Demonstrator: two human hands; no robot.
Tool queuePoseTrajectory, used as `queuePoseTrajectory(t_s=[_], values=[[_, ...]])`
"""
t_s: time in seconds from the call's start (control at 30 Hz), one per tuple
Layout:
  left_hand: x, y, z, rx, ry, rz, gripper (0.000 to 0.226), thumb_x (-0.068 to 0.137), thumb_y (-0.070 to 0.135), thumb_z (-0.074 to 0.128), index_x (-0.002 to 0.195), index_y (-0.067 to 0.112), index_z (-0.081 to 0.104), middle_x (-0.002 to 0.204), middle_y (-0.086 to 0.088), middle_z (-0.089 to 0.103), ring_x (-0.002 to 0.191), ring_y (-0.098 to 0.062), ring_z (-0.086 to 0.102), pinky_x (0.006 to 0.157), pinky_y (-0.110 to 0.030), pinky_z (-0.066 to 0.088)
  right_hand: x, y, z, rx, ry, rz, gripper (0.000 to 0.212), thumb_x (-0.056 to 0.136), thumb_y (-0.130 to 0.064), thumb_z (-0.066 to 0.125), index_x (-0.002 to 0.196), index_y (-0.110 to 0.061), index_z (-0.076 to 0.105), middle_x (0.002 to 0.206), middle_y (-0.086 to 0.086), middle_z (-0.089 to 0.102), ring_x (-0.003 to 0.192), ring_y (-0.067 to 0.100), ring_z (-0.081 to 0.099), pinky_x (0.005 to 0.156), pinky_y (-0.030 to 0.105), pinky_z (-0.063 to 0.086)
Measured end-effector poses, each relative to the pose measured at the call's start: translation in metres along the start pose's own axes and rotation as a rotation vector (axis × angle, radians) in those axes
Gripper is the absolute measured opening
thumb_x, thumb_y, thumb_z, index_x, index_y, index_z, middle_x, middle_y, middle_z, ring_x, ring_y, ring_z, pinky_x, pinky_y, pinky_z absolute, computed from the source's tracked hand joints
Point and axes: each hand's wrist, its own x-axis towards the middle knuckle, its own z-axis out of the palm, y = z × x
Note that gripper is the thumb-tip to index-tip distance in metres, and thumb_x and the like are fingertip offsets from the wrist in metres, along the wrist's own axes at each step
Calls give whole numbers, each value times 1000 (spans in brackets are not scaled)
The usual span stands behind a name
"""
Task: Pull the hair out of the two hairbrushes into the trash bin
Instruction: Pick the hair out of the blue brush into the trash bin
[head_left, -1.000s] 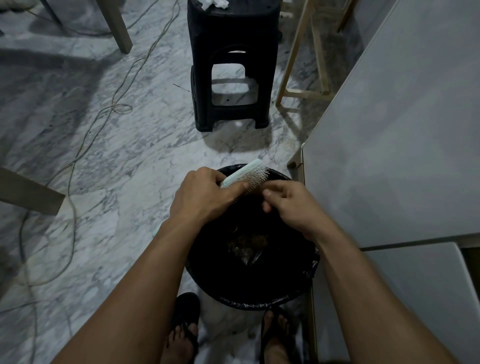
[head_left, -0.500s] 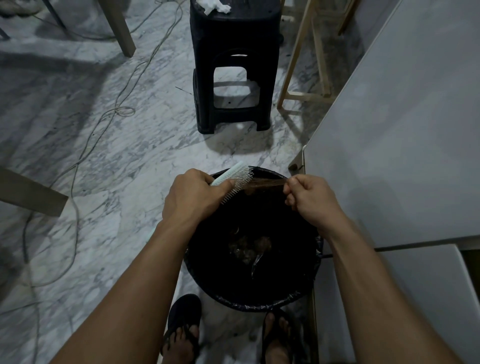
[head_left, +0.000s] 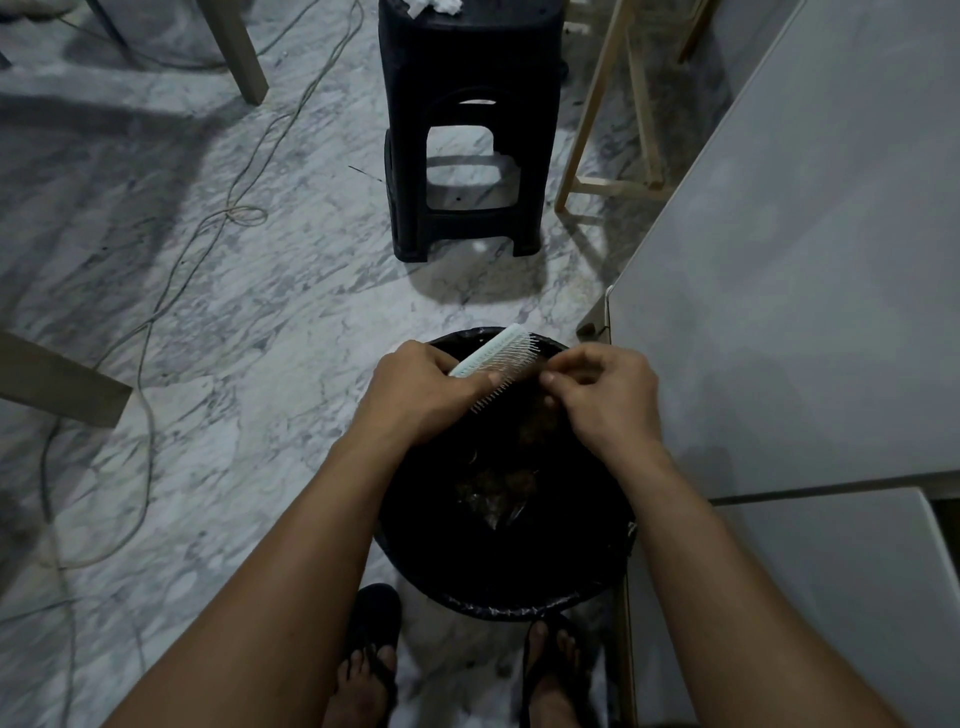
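Observation:
A pale green hairbrush (head_left: 496, 353) with white bristles is gripped by my left hand (head_left: 421, 392) above the black trash bin (head_left: 519, 597). The bristles face right and down. My right hand (head_left: 597, 392) sits right beside the bristles, fingertips pinched at them on brown hair (head_left: 537, 410) that hangs below the brush. Clumps of hair and scraps (head_left: 493, 493) lie in the bottom of the bin. Only one hairbrush is in view.
A black plastic stool (head_left: 467, 130) stands beyond the bin on the marble floor. A grey cabinet or tabletop (head_left: 805, 260) runs along the right. Cables (head_left: 156, 312) trail over the floor at left. Wooden furniture legs (head_left: 587, 130) stand behind. My sandalled feet (head_left: 374, 649) are by the bin.
My right hand had pulled a strand of hair rightward away from the brush; now it is back against the bristles, pinching at hair again. The brush stays over the bin.

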Motion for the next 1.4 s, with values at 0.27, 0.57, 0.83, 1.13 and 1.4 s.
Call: queuePoseTrajectory(t_s=[0.27, 0.57, 0.83, 1.13, 1.4], values=[[1, -7, -15, -132, -6, -102, 34, 81, 40, 76, 82, 6, 77, 62, -10, 68, 43, -18, 50, 46, -25, 39, 17, 17, -28, 43, 357, 125, 14, 67, -18, 75, 57, -25, 68, 52, -4, 68, 60, 16, 71, 73, 42, 61], [-1, 2, -15, -235, -190, -183, 15, 81, 16, 66, 75, 3, 69, 66, -12, 65, 47, -21, 49, 47, -25, 39, 10, 18, -12, -464, -158, 113, 21, 72, -12, 65, 62, -31, 65, 94, 4, 74, 92, 24, 68, 87, 32, 54], [-3, 2, -15, -175, -264, -109, 17, 82, -6, 58, 94, -4, 70, 75, -16, 67, 49, -19, 50, 45, -24, 42, 4, 20, -13, -632, -401, 90, 52, 72, -9, 69, 120, -28, 64, 124, 2, 67, 114, 22, 61, 98, 37, 50], [1, -2, -11, -189, -302, -12, 6, 94, 3, 59, 99, 0, 61, 90, -18, 74, 55, -17, 58, 51, -28, 46, 8, 12, -5, -130, -204, -56, 63, 78, 0, 63, 136, -19, 49, 128, -4, 61, 113, 15, 61, 97, 34, 50], [-1, 2, -22, -339, -566, 36, 10, 94, 2, 56, 97, 2, 66, 84, -13, 72, 51, -13, 54, 46, -24, 45, 7, -1, -5, 745, -430, 193, 80, 71, 24, 43, 142, -9, 34, 120, 10, 60, 105, 25, 56, 62, 24, 46]])
